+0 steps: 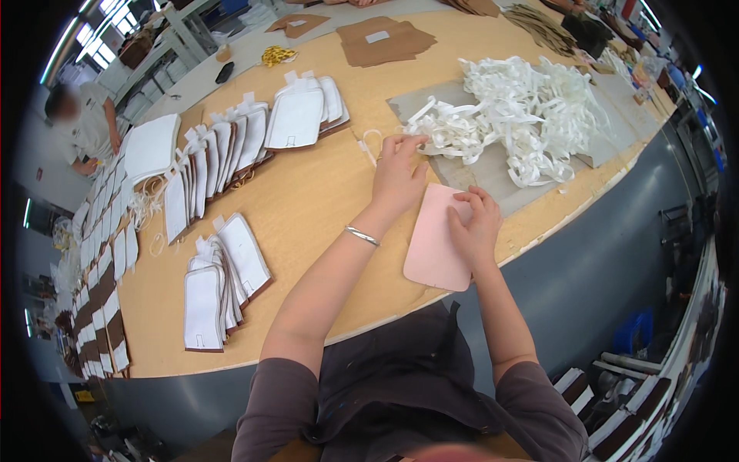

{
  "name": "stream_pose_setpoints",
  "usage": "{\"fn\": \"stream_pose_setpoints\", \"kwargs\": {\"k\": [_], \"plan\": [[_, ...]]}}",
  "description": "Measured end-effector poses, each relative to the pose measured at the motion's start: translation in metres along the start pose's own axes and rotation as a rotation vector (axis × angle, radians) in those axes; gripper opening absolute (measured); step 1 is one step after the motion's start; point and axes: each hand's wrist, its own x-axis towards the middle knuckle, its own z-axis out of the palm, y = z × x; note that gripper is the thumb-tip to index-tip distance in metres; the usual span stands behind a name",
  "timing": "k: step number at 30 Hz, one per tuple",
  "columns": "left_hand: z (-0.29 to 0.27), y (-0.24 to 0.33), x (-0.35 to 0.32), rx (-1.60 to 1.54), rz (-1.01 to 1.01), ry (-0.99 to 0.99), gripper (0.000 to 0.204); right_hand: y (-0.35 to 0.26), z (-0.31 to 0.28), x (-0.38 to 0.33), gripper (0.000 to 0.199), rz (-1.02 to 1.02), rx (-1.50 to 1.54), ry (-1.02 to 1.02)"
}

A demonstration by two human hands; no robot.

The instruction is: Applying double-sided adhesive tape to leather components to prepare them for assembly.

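Note:
A pale pink panel [431,239] with rounded corners lies near the table's front edge. My right hand [479,223] rests on its right side, fingers bent and thumb apart from them. My left hand [398,173], a silver bangle on its wrist, is beyond the panel at the left edge of a heap of white ribbon strips [531,108]. Its fingertips reach the nearest strips, with thumb and index finger apart. A thin pale loop of strip [372,140] lies just left of that hand.
White panels with brown edges [202,308] stand in overlapping rows at left, with more [296,115] farther back. Brown sheets [381,42] and a yellow bundle [277,55] lie at the far side. A grey board [523,196] is under the ribbons. Another person [92,127] works at far left.

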Motion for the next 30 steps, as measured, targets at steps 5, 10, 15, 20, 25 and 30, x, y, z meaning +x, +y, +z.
{"fn": "stream_pose_setpoints", "kwargs": {"k": [5, 10, 15, 20, 25, 30], "plan": [[0.036, 0.049, 0.015, 0.024, 0.275, -0.029, 0.035, 0.004, 0.001, -0.001, 0.026, -0.004, 0.057, 0.067], [0.081, 0.068, 0.035, -0.28, -0.126, -0.153, 0.031, 0.001, 0.005, -0.003, 0.026, -0.069, 0.059, 0.123], [0.088, 0.085, 0.039, -0.557, -0.298, -0.25, 0.026, 0.016, -0.016, 0.008, 0.033, 0.052, 0.461, 0.12], [0.045, 0.083, 0.009, -0.642, -0.322, -0.365, 0.019, 0.026, -0.075, 0.062, 0.063, -0.089, -0.072, 0.372], [0.02, 0.082, -0.03, -0.899, -0.248, -0.572, 0.017, 0.056, -0.086, 0.112, 0.082, -0.001, -0.408, 0.312], [-0.016, 0.091, -0.089, -1.091, -0.079, -0.616, 0.013, 0.069, -0.077, 0.124, 0.082, 0.0, -0.594, 0.3]]}}
